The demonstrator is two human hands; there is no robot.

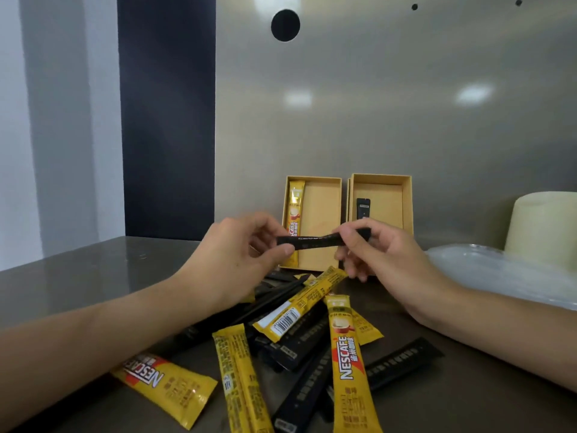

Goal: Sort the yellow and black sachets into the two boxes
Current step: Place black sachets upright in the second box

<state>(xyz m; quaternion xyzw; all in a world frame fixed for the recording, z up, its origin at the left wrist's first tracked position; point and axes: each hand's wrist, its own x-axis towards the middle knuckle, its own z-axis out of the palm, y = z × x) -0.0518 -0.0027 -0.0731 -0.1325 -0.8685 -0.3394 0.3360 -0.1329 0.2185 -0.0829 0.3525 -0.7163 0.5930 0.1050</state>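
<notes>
A black sachet (315,241) is held level above the table, with my left hand (237,254) pinching its left end and my right hand (384,254) pinching its right end. Behind it stand two open cardboard boxes. The left box (321,195) holds one yellow sachet (294,217) along its left wall. The right box (387,195) holds one black sachet (363,207). In front of my hands lies a mixed pile of yellow sachets (348,364) and black sachets (402,360) on the table.
A steel table (78,270) meets a steel back wall (374,104). A clear plastic sheet (499,273) and a pale cylindrical container (546,226) sit at the right. A dark panel (167,114) stands behind the table at the left.
</notes>
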